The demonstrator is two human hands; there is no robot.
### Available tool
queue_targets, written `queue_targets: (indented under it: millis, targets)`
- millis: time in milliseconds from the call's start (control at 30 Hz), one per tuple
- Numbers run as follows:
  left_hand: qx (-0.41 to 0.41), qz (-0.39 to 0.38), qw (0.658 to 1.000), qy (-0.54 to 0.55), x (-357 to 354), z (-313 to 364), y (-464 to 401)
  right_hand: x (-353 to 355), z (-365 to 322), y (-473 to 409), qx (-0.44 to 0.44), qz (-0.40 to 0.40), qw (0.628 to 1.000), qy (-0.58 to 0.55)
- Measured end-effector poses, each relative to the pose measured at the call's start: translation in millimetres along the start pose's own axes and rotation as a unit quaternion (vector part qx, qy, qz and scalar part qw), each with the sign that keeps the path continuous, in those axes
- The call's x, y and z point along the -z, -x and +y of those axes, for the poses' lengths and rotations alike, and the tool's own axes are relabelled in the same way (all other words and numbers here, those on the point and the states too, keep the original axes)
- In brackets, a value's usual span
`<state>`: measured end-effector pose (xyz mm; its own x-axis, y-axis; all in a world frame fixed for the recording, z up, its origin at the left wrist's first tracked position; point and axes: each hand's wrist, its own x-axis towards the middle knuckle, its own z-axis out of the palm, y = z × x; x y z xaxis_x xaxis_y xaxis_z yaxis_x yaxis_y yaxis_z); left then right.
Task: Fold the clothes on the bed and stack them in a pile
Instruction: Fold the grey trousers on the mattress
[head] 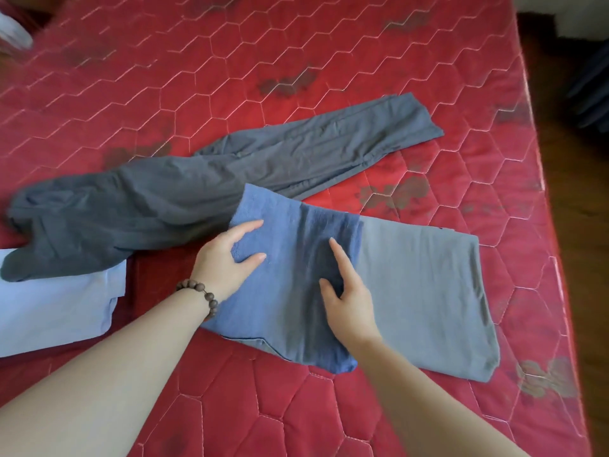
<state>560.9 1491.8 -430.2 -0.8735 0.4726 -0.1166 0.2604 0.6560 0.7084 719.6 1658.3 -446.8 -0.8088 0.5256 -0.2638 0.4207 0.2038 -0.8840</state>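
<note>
Surface: a bed (296,54) with a red quilted cover, dark wood floor past its right edge.

Landmark: blue garment (412,291), partly folded, flat on the bed at the near right. Its left part is a darker blue layer turned over the paler part.

Left hand (224,262): grip narrow, thumb and fingers pinching the far-left corner of the blue garment's darker layer. Beaded bracelet (199,296) on that wrist.

Right hand (346,291): grip wide, fingers spread, palm pressing flat on the darker layer near the fold line. Holds nothing.

Grey trousers (204,189): unfolded, lying just behind and left of the blue garment; the pinched corner overlaps them. Pale blue folded piece (56,301) sits well left of the blue garment, the trousers' waist end draped over its far corner.

Risks, as judged:
- Pinched corner lies on the trousers; pulling it across could drag them along and bunch them.
- If the right palm lifts early, the soft cloth may slide and the fold go crooked.
- Near edge of the darker layer looks uneven; folding again over it could trap a wrinkle and make a lopsided pile.
</note>
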Motion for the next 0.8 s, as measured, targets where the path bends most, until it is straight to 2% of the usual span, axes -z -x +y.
queue_targets:
  millis: [200, 333, 433, 567, 700, 800]
  targets:
    - [-0.045, -0.014, 0.998, 0.032, -75, 112, 12, 132, 17, 1, 0.010, 0.077, 0.994, 0.080]
    - [-0.051, -0.004, 0.998, 0.043, -137, 155, 22, 191, 48, -3, -0.013, 0.105, 0.988, 0.109]
    - [-0.022, -0.002, 1.000, -0.017, -168, 150, 27, 202, 78, -6, -0.051, 0.076, 0.987, 0.136]
    - [0.045, -0.105, 0.993, -0.043, -189, 123, 28, 192, 110, -9, -0.105, -0.019, 0.983, 0.150]
    - [0.018, -0.103, 0.994, -0.006, -192, 120, 24, 190, 113, -14, -0.084, 0.004, 0.985, 0.152]
    - [-0.020, -0.044, 0.999, -0.023, -191, 122, 35, 181, 115, -5, -0.048, 0.054, 0.989, 0.130]
